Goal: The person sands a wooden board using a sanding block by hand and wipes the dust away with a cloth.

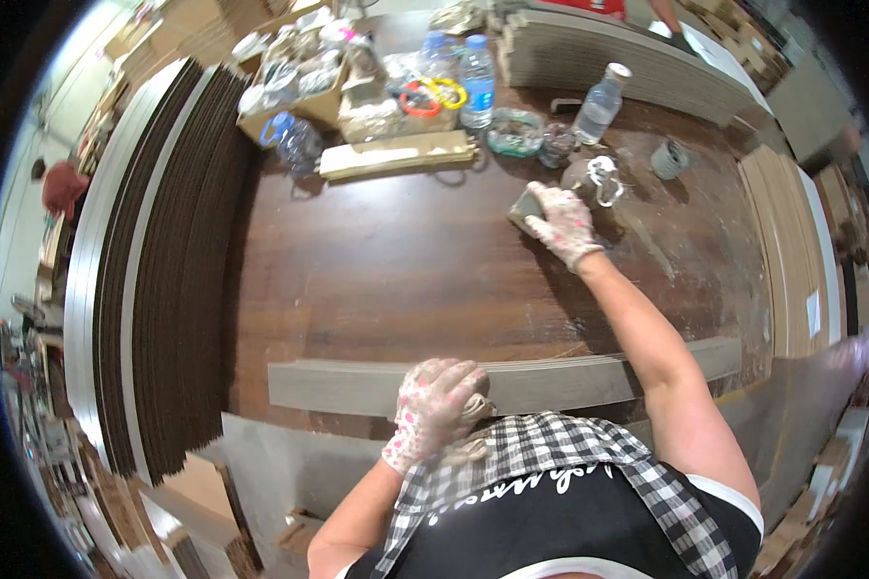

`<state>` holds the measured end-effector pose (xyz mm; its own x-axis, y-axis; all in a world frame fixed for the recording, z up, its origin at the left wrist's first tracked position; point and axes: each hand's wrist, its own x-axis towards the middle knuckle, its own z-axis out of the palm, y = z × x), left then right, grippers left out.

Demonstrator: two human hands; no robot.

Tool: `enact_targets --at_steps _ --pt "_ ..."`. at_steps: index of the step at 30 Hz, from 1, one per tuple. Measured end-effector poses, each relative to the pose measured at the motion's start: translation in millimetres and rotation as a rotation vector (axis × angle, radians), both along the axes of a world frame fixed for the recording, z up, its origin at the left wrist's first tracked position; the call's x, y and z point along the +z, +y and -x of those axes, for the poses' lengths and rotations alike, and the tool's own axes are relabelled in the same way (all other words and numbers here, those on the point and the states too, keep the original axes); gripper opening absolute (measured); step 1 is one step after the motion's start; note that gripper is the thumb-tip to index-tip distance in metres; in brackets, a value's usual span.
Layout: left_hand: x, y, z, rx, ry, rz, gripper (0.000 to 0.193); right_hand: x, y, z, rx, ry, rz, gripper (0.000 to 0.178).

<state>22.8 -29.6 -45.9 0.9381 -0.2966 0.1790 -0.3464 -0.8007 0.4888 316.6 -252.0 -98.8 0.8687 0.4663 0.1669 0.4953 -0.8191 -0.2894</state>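
Observation:
Both my hands wear white gloves with pink spots. My right hand (562,224) reaches far over the brown table and grips a small grey-green block (524,210), which looks like a sponge or sanding block. Just beyond it lie a dark, rounded bundle with white ties (589,176) and a small dark bag (557,143). Close to my body, my left hand (434,407) is closed round a crumpled beige rag (477,409), with part of the cloth hanging below it. That hand is over a long grey strip stack (531,386) lying along the table's near edge.
Tall dark panel stacks (183,261) line the left side; brown boards (780,251) stand at right. Plastic bottles (477,82), a clear bottle (601,104), a grey cup (668,159) and a filled carton (299,96) stand at the back. Another person's arm (668,17) shows behind the far strips.

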Motion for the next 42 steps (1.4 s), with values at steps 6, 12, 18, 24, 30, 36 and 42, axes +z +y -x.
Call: enact_targets --at_steps 6,12,18,24,30,36,42 --pt "-14 2 30 -0.048 -0.321 0.035 0.035 76 8 102 0.467 0.273 -0.359 0.056" --pt "-38 -9 48 -0.014 -0.378 0.132 0.030 88 72 164 0.717 0.438 -0.230 0.046" --pt "-33 -17 48 -0.048 -0.349 0.266 0.027 88 193 187 0.838 0.319 -0.295 0.043" --pt "-26 -12 41 -0.125 -0.244 0.341 0.028 67 330 193 0.921 0.347 -0.420 0.044" --pt "-43 -11 37 -0.238 -0.295 0.389 0.033 62 231 174 0.884 0.399 -0.394 0.047" --pt "-49 -10 36 -0.263 -0.288 0.449 0.032 70 314 200 0.876 0.051 -0.312 0.044" --pt "-39 5 41 -0.339 -0.219 0.351 0.038 77 318 201 0.878 0.306 -0.344 0.044"
